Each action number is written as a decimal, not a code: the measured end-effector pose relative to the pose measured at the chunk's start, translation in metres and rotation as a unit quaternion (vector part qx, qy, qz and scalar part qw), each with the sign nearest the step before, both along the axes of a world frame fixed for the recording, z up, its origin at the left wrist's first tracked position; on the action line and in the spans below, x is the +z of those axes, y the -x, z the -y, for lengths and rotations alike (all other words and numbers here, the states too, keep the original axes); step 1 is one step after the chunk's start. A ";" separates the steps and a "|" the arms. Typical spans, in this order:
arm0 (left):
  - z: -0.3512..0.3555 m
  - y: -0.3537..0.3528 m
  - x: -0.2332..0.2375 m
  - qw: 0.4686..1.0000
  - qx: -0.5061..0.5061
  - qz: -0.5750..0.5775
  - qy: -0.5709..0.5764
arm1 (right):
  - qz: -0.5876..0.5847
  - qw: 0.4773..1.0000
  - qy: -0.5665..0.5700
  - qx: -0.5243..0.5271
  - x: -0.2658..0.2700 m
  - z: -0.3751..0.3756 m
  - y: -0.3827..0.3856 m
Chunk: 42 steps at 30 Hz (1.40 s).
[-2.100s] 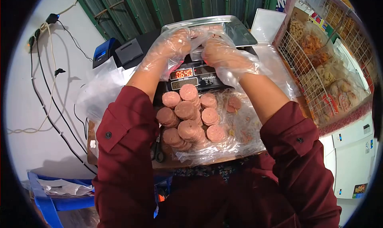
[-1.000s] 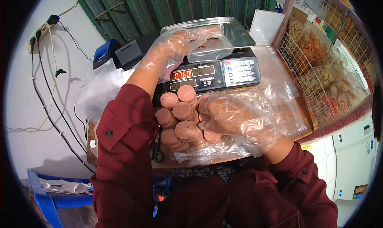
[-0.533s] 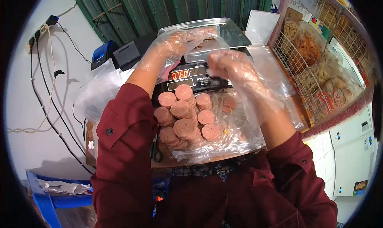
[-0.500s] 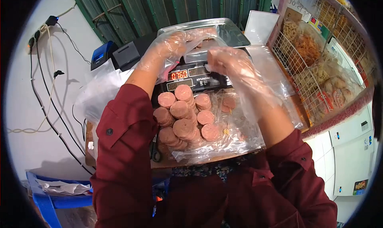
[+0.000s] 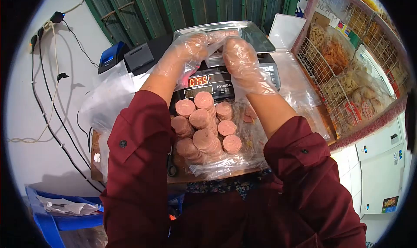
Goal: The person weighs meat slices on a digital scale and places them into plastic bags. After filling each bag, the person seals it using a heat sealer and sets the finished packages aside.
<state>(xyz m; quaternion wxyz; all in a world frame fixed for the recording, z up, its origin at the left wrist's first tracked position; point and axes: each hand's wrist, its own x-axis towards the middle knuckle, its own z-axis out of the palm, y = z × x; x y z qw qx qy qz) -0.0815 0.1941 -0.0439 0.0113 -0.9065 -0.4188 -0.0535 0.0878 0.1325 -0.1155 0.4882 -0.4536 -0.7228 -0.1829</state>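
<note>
My left hand (image 5: 191,47), in a clear plastic glove, is closed on the left side of a clear plastic bag (image 5: 215,46) on the scale's metal tray (image 5: 256,37). Pink round meat slices (image 5: 223,35) lie inside the bag. My right hand (image 5: 241,57), gloved too, has its fingers curled at the bag's right edge; the fingertips are partly hidden. Below my hands, the black digital scale (image 5: 223,88) shows 0755 in red. In front of it, several stacks of round meat slices (image 5: 200,118) stand on a plastic sheet (image 5: 217,169).
A few slices (image 5: 250,113) lie right of the stacks. Scissors (image 5: 172,167) rest at the table's front left. On the right, a wire rack (image 5: 323,68) holds bagged foods. A small printer (image 5: 112,57) stands back left, and a blue chair (image 5: 65,220) is at lower left.
My right hand has moved left and up to the bag's edge. The red reading went from 0760 to 0755. My left hand stays at the bag.
</note>
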 end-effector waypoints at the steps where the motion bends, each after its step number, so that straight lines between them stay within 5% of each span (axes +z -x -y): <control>1: 0.003 0.001 0.001 0.999 -0.007 0.036 0.029 | -0.008 1.000 -0.025 0.015 0.000 -0.002 0.000; 5: 0.025 0.002 0.016 0.991 -0.033 0.088 0.100 | -0.012 0.999 -0.034 0.026 0.002 -0.005 -0.003; 12: 0.020 0.003 0.010 0.991 0.008 0.091 0.093 | -0.130 0.983 0.132 -0.013 0.019 0.012 0.007; 14: 0.020 0.006 0.009 0.987 -0.057 0.125 0.083 | -0.146 0.974 0.174 -0.021 0.024 0.010 0.007; 19: 0.010 0.004 0.001 0.987 -0.012 0.130 0.091 | 0.029 0.943 0.327 -0.050 0.034 -0.003 -0.002; 28: -0.020 0.012 -0.017 0.995 -0.030 0.090 0.022 | 0.114 0.965 0.215 -0.099 0.020 -0.010 -0.008; 30: -0.013 0.010 -0.010 0.995 -0.060 0.084 -0.014 | 0.113 0.966 0.212 -0.094 0.018 -0.013 -0.008; 33: 0.016 0.000 0.013 0.992 0.013 0.095 0.077 | 0.115 0.969 0.200 -0.086 0.015 -0.018 -0.011; 35: 0.038 -0.007 0.025 0.995 0.007 0.099 0.014 | 0.115 0.971 0.194 -0.083 0.020 -0.015 -0.009; 42: -0.037 -0.007 -0.026 0.990 -0.070 0.113 0.046 | 0.130 0.960 0.183 -0.165 0.017 -0.021 -0.003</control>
